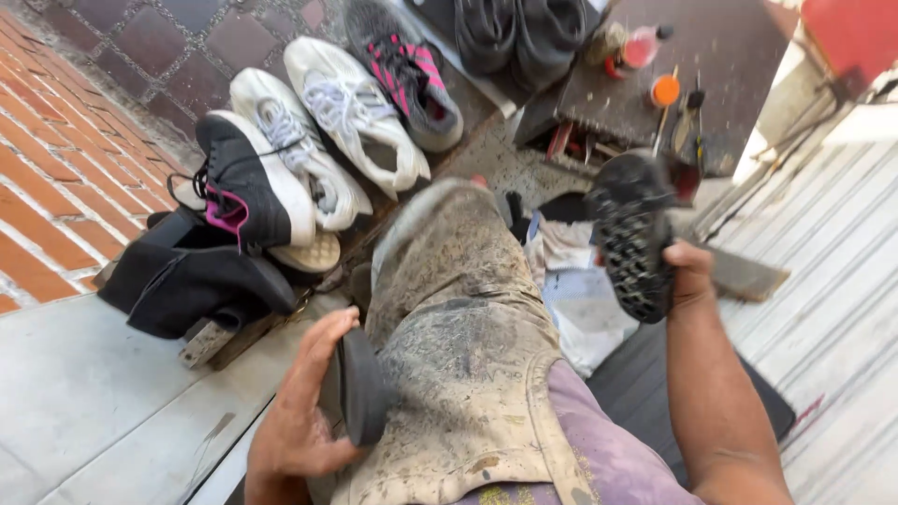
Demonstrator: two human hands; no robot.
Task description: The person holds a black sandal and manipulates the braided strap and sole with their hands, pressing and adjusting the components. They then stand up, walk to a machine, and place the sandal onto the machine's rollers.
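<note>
Outdoor brick paving holds a row of shoes [309, 150], while the left hand [299, 411] has its fingers grasping a dark sole piece [363, 388] at the knee and the right hand [687, 271] grips a black studded shoe [631, 234], the two not yet joined.

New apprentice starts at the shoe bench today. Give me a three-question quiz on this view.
1. True or false: the right hand holds a studded shoe, sole towards the camera.
2. What does the left hand hold? A) a white sneaker B) a dark flat piece C) a red bottle
3. What colour is the lining of the black sneaker by the brick floor?

Key: 1 true; 2 B; 3 pink.
</note>
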